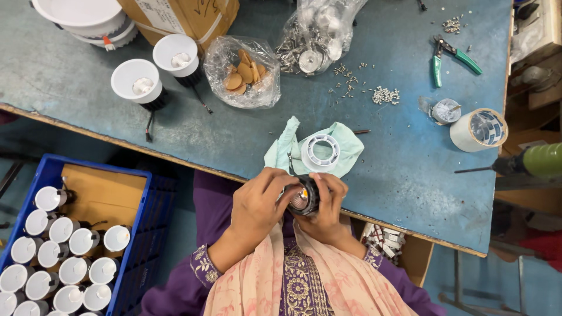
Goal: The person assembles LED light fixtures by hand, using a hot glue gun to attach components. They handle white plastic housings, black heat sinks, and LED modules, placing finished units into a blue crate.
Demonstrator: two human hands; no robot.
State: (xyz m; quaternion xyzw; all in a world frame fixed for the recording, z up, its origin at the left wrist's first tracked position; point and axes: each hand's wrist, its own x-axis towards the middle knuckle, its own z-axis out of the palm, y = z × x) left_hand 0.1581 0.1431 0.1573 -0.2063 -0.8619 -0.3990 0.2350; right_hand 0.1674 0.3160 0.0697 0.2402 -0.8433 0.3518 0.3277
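Note:
Both my hands hold a small black round lamp body (304, 196) with a ribbed inside and an orange spot at its centre, just off the table's near edge. My left hand (257, 202) wraps its left side with the fingers curled over the top. My right hand (328, 205) cups it from the right and below. Just beyond them a white plastic ring (320, 153) lies on a pale green cloth (345, 146) on the blue table (398, 175).
Two white lamp cups (136, 80) with black wires stand at the back left beside a cardboard box (187, 14). Clear bags hold brown discs (243, 73) and metal parts (316, 35). Loose screws (385, 95), green-handled pliers (448, 55), a tape roll (480, 129), a green power screwdriver (535, 162). A blue crate (140, 234) of white cups sits lower left.

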